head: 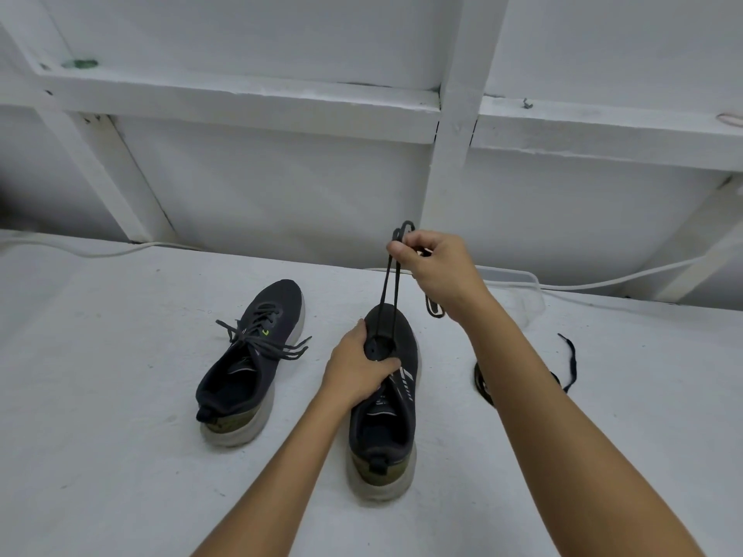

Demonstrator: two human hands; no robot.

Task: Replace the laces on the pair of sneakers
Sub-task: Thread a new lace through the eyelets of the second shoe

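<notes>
There are no words or numbers to read here. The sneaker on the left [251,365] has a tiny bright green mark near its laces, but it is too small to tell what it is. The sneaker on the right [386,404] has some thin white stripes on its side. They look like a picture mark, not letters. There may be small light print on its tongue, but it is too blurry to read.
</notes>
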